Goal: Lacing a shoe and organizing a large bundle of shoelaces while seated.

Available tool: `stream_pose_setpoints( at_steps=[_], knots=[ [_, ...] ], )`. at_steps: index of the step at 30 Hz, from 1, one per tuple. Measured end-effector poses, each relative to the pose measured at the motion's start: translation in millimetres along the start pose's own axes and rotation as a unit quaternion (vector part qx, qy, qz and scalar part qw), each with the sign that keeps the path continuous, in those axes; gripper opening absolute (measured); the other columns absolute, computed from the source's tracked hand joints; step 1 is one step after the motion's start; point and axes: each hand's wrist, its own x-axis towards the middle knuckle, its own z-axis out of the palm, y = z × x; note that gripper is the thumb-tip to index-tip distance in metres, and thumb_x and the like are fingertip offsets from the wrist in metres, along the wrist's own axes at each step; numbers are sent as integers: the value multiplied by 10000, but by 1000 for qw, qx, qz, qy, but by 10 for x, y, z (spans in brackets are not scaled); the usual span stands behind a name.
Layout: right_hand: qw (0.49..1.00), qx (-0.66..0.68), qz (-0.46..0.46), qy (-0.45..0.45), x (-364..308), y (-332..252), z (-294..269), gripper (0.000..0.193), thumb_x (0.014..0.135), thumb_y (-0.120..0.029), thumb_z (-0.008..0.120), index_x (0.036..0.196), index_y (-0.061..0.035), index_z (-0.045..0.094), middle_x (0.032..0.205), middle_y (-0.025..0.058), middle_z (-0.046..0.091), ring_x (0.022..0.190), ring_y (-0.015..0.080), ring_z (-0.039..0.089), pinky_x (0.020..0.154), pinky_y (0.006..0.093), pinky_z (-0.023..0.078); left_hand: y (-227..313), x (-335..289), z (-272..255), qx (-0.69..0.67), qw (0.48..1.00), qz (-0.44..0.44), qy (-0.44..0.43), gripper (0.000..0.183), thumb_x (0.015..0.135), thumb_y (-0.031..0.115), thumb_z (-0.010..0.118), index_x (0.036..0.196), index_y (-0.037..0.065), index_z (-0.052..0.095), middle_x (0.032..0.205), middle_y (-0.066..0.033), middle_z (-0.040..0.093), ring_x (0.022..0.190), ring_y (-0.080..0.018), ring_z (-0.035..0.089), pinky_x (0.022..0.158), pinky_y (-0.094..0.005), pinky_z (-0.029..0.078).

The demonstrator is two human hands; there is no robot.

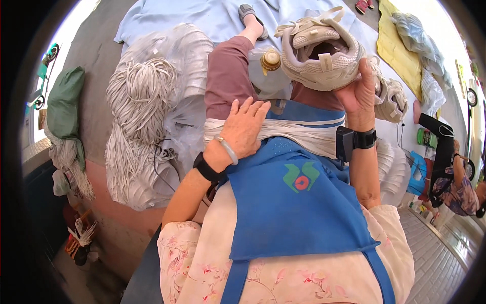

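Observation:
My right hand (358,93) is closed on a beige sneaker (319,73), raised over my right thigh with its opening facing me. The sneaker's lace lies loosely over its upper part. Flat on a bundle of long white shoelaces (309,136) across my lap rests my left hand (242,126), fingers stretched out. Under the laces is my blue apron (298,218). More beige sneakers (392,101) lie just to the right of my right hand, partly hidden by it. Between my legs stands a bottle with a gold cap (271,60).
At my left, a big heap of white laces (139,106) lies against clear plastic bags of rolled white material (190,55). Pale blue cloth (177,12) spreads ahead. Further left sits a green sack (66,101). Another person (455,187) sits at the far right, near a blue stool (416,172).

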Motion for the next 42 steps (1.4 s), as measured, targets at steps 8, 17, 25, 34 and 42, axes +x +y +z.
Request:
stream_pose_setpoints(
  at_steps=[8,17,25,34,42],
  knots=[
    [999,-32,15,-24,-173,-5,-316,544,857,-233,651,1323,-61,429,1300,118,513,1212,311,470,1057,507,331,-159,499,372,29,972,-25,-231,461,664,187,664,1089,32,577,899,-132,661,998,-304,582,968,-444,330],
    [999,38,-1,5,-58,-163,-305,456,878,-270,625,1276,-89,495,1274,80,553,1214,265,481,1060,494,324,-262,260,135,-283,955,-23,-83,211,776,201,634,910,43,596,820,-134,659,822,-286,635,782,-404,455],
    [993,92,19,-66,-82,-368,-60,443,866,-283,639,1249,-88,532,1264,88,566,1210,262,489,1065,499,312,-471,-390,-1024,-558,817,-124,-79,262,843,162,644,1057,15,610,654,32,556,468,-34,453,421,-193,369],
    [973,162,8,-164,-80,-828,-244,503,802,-268,708,1239,-78,548,1279,111,550,1230,286,457,1072,525,274,-571,-1610,-2314,-430,835,-223,260,291,832,95,604,1099,-19,588,558,55,466,397,-11,318,410,-187,311],
    [990,82,-113,-9,-199,-969,-315,591,762,-269,739,1283,-104,516,1365,119,467,1302,321,361,1094,559,192,-575,-1782,-2705,-333,829,-265,362,115,883,143,548,896,34,579,528,52,392,379,-32,283,406,-193,298]
  ],
)
